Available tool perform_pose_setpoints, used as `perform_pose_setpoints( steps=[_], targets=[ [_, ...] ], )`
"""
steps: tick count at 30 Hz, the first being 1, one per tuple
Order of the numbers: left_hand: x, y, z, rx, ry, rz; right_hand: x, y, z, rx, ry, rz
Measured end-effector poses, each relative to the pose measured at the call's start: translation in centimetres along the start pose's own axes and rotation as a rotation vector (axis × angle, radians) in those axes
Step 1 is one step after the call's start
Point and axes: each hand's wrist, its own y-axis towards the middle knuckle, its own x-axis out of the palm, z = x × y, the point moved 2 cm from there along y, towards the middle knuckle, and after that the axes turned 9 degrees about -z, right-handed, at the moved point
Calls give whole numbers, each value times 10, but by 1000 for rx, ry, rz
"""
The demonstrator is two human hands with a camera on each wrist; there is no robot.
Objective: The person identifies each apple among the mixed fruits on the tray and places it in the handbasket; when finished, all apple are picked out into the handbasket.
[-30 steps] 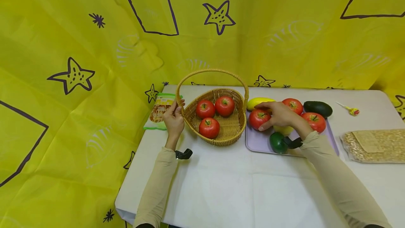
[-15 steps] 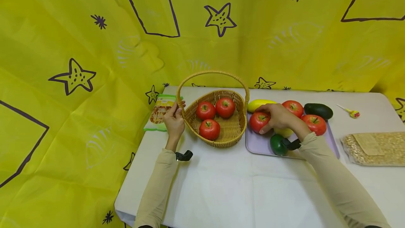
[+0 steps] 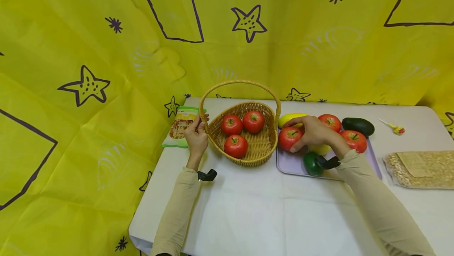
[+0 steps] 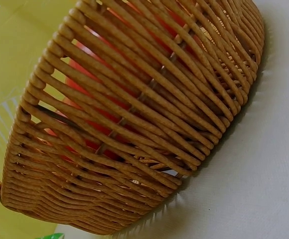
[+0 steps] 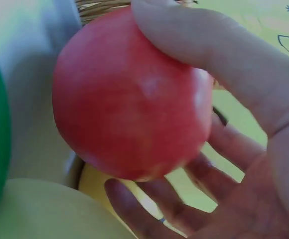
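Just right of the basket (image 3: 258, 145), one apple (image 3: 288, 138) has now nudged closer, gripped by the right hand (image 3: 313, 131), so the pick-up looks under way; the left hand (image 3: 196, 139) holds the basket's handle (image 3: 244, 81).

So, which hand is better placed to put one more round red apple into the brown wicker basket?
Probably the right hand, since it holds a round red apple beside the wicker basket, while the left hand grips the basket's arched handle.
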Motion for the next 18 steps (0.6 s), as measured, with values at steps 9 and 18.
perform_pose_setpoints(
  steps=[9, 18],
  targets=[
    [0, 1, 1, -8, 14, -6, -13, -17, -10, -43, 178, -6],
    [3, 0, 3, -45, 30, 12, -17, -24, -17, -188, 306, -15]
  ],
)
